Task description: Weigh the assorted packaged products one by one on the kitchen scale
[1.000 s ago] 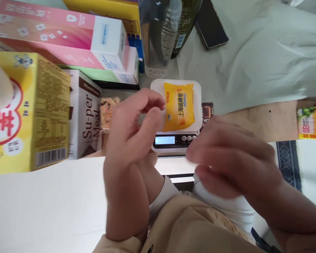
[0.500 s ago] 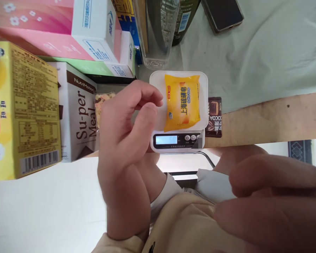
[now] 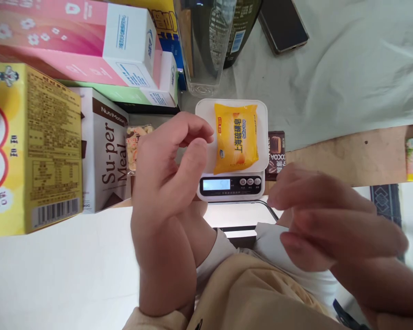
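A yellow packet of sulfur soap (image 3: 237, 137) lies on the white pan of a small digital scale (image 3: 206, 158). The scale's display is lit, but its digits are too faint to read. My left hand (image 3: 172, 169) is beside the pan's left edge, fingers loosely bent, thumb and forefinger apart and nothing between them. It is close to the soap without gripping it. My right hand (image 3: 330, 220) hovers to the lower right of the scale, slightly blurred, with loosely bent fingers and nothing visible in them.
At left stand a yellow carton (image 3: 53, 151), a white Su-per Meal box (image 3: 105, 156) and pink boxes (image 3: 72, 41). A small snack packet (image 3: 135, 142) sits behind my left hand. A cocoa packet (image 3: 276, 149) touches the scale's right side. A clear container (image 3: 206, 87), dark bottle (image 3: 242, 32) and phone (image 3: 284, 25) lie farther back.
My right hand has moved up and left towards the scale, and its fingers are more bent. The left hand stays by the pan. The whole view has shifted slightly.
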`<state>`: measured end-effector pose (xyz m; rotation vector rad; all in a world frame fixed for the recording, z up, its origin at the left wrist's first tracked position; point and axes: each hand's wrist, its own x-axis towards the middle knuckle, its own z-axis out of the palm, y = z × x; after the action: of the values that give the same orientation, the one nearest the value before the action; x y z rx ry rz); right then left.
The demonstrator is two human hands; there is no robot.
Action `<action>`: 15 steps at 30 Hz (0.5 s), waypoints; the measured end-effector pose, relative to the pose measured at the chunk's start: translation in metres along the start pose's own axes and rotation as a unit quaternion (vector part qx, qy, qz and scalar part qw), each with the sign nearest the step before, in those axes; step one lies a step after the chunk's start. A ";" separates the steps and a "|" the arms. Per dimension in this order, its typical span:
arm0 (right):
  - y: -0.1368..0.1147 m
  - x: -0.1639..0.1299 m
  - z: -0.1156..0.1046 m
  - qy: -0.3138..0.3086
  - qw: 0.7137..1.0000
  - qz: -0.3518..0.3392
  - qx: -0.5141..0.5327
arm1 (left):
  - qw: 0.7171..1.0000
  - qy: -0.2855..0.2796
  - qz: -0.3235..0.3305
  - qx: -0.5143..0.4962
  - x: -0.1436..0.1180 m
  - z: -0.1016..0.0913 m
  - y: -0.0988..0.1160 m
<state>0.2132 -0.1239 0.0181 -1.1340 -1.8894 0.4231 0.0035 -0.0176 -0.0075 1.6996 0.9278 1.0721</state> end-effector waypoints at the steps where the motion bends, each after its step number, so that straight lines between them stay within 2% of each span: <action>1: 0.010 0.001 0.003 0.018 0.999 -0.025 0.012 | 1.000 -0.002 0.006 -0.001 0.000 0.000 0.000; 3: 0.022 -0.001 0.007 0.046 0.999 -0.023 0.015 | 1.000 -0.014 0.026 -0.007 0.002 0.001 0.000; 7: 0.019 -0.008 0.013 0.063 0.993 0.103 -0.008 | 0.999 -0.032 0.005 -0.005 0.004 0.003 0.002; 10: 0.013 -0.009 0.014 0.064 0.977 0.203 -0.002 | 0.999 -0.034 -0.015 0.004 0.004 0.004 0.003; 15: 0.014 -0.001 0.014 0.050 0.951 0.306 0.001 | 0.999 -0.035 -0.038 0.003 0.002 0.006 0.002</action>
<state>0.2092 -0.1156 0.0003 -1.7024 -1.4184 0.6902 0.0101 -0.0179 -0.0064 1.6828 0.9452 0.9554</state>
